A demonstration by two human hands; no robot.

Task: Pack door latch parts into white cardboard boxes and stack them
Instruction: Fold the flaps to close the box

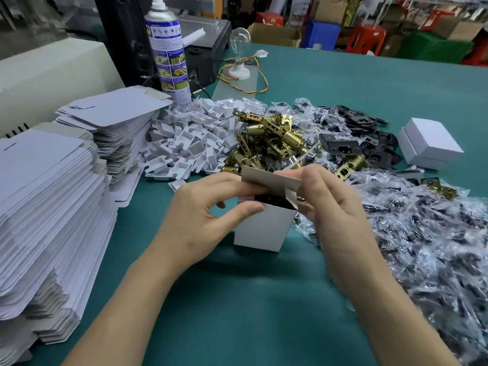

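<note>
Green counter [237, 299], cluttered workshop behind. The white box [264, 228] is held upright at centre with its mouth up, probably so the dark latch part [274, 199] inside stays seated while the lid flap [269, 178] is folded down. The left hand [200, 215] pinches the near rim between thumb and narrowly parted fingers. The right hand [332, 207] curls its fingers on the flap's right edge. Supplies ring the box within reach: brass latches [269, 138], white inserts [190, 143], bagged parts [422, 233], flat box blanks [47, 207]. Finished boxes [430, 143] are stacked far right.
</note>
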